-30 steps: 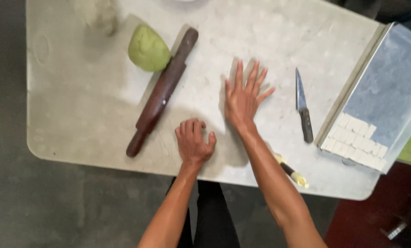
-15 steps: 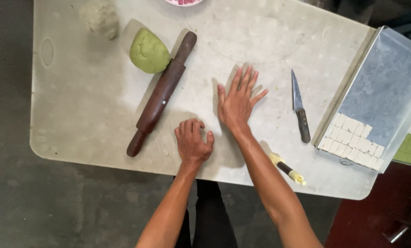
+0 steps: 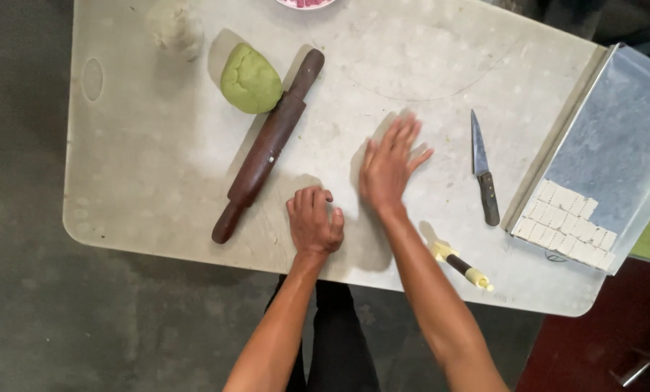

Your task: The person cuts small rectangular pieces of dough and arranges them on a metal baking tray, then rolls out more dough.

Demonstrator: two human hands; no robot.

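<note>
The left hand [image 3: 315,222] is resting on the floured table [image 3: 136,181] with fingers curled, grasping nothing visible; whether anything lies under it cannot be told. Just beyond it, the right hand [image 3: 389,165] is pressing flat with fingers spread, blurred, holding nothing. Judging by this, the surface is only being prepared: the green dough ball [image 3: 250,78] is sitting unrolled, far-left of the right hand, touching the dark rolling pin [image 3: 269,145]. Near the right hand's wrist a small yellow-handled tool [image 3: 461,266] is lying; rightward a knife [image 3: 483,168], then a tray [image 3: 557,138] holding cut white squares [image 3: 566,223]. Nothing is blocking the hands.
</note>
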